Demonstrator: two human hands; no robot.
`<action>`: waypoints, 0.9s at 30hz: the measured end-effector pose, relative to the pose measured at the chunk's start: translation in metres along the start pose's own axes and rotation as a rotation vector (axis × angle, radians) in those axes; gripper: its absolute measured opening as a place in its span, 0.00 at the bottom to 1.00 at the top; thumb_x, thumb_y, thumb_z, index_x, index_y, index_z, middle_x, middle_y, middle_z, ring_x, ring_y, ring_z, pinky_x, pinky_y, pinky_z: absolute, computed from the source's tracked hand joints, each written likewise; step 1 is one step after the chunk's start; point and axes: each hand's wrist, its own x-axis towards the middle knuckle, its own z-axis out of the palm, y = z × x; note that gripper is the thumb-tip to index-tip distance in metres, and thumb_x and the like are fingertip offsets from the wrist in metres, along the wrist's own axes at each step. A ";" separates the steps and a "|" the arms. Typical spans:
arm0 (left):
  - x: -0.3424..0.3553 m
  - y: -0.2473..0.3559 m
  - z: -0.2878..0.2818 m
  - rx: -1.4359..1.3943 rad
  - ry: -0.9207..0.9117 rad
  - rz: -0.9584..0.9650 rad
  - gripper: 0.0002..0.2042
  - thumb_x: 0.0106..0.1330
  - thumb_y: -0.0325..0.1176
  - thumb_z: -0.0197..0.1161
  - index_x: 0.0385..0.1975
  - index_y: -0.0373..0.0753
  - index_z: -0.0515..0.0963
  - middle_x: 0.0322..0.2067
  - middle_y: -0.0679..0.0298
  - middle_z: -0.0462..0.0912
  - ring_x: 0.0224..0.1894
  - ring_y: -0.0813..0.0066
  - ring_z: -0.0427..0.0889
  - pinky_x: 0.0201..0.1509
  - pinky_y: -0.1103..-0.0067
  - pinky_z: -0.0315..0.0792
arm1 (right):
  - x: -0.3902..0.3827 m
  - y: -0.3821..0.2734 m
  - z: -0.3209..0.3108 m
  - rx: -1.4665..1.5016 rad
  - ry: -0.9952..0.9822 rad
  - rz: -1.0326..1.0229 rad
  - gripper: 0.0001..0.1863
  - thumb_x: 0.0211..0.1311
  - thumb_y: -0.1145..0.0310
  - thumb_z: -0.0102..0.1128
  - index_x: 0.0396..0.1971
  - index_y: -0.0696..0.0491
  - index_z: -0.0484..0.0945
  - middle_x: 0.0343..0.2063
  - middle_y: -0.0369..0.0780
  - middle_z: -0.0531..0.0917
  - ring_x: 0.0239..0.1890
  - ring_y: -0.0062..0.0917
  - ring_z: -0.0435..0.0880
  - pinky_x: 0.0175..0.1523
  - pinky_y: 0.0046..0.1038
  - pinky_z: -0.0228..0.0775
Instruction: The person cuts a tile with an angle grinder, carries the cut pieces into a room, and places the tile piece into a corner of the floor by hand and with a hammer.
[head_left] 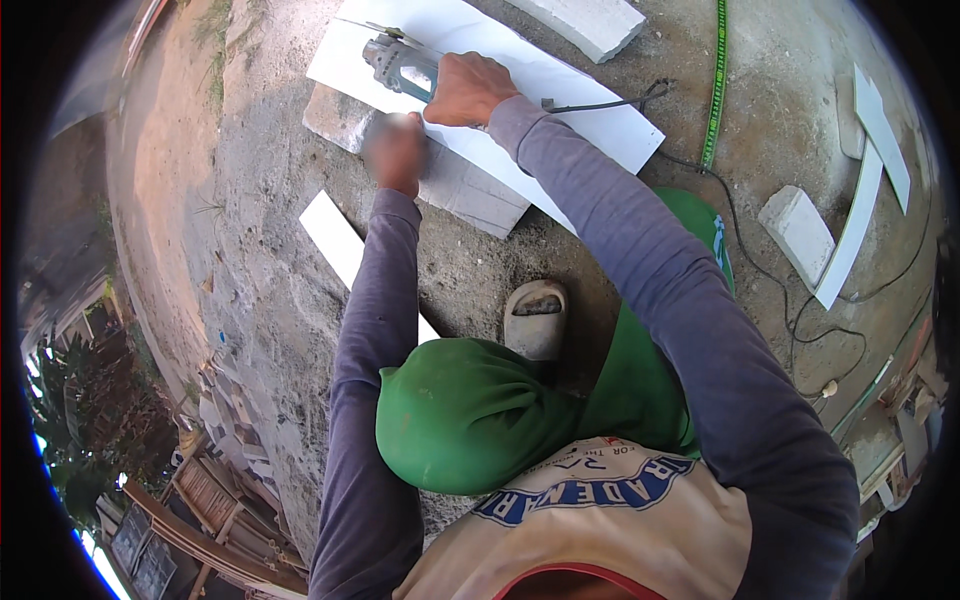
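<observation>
1. Seen from above: right hand [468,88] wrapped around the body of an angle grinder [402,64], fingers closed tight on it, tool resting on a large white tile [560,90].
2. Left hand [396,150] blurred, pressed near the tile's front edge just beside the grinder; finger spread cannot be told through the blur, seemingly steadying the tile.
3. Tile lying flat across a grey concrete block [470,190] on the bare ground [250,200], tilted diagonally from upper left to lower right.
4. Progress, as a judgement: cutting under way near the tile's upper left end; no finished cut line visible, most of the tile apparently whole, so most of the work probably left.
5. Narrow white tile strip [335,235] on the ground by the left forearm, possibly an offcut.
6. Black power cord [610,103] trailing from the grinder across the tile and away over the ground to the right; a possible snag near the cutting path.
7. Green measuring tape [715,90] stretched out beyond the tile.
8. More white strips [865,190] and a pale block [797,225] at the right, well apart.
9. Sandalled foot [537,315] planted below the tile, green trousers [470,410] at the knees.
</observation>
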 end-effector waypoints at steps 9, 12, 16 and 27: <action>0.003 -0.003 -0.001 0.013 0.001 -0.009 0.18 0.73 0.42 0.63 0.24 0.34 0.81 0.22 0.72 0.75 0.24 0.85 0.64 0.27 0.80 0.59 | -0.004 -0.006 -0.004 0.062 0.060 -0.022 0.18 0.41 0.61 0.69 0.27 0.61 0.86 0.33 0.54 0.88 0.39 0.47 0.89 0.50 0.40 0.81; 0.004 -0.004 -0.002 0.022 0.004 0.019 0.18 0.72 0.42 0.64 0.25 0.33 0.81 0.22 0.71 0.75 0.25 0.83 0.65 0.29 0.79 0.60 | -0.002 -0.006 -0.005 0.013 0.016 0.006 0.23 0.42 0.54 0.72 0.32 0.58 0.87 0.36 0.51 0.89 0.42 0.44 0.89 0.51 0.39 0.81; 0.003 -0.003 0.000 0.047 0.013 -0.001 0.18 0.72 0.42 0.63 0.28 0.30 0.82 0.23 0.70 0.77 0.27 0.82 0.68 0.32 0.78 0.63 | -0.012 0.003 -0.004 -0.013 -0.008 0.042 0.25 0.43 0.51 0.74 0.37 0.56 0.87 0.40 0.50 0.89 0.44 0.43 0.89 0.52 0.38 0.81; 0.002 -0.001 -0.001 0.087 0.005 0.012 0.18 0.72 0.42 0.63 0.30 0.28 0.83 0.24 0.68 0.78 0.28 0.81 0.69 0.33 0.78 0.64 | -0.034 0.013 -0.011 0.074 -0.012 0.055 0.18 0.39 0.65 0.65 0.31 0.62 0.84 0.35 0.55 0.87 0.42 0.49 0.88 0.51 0.39 0.80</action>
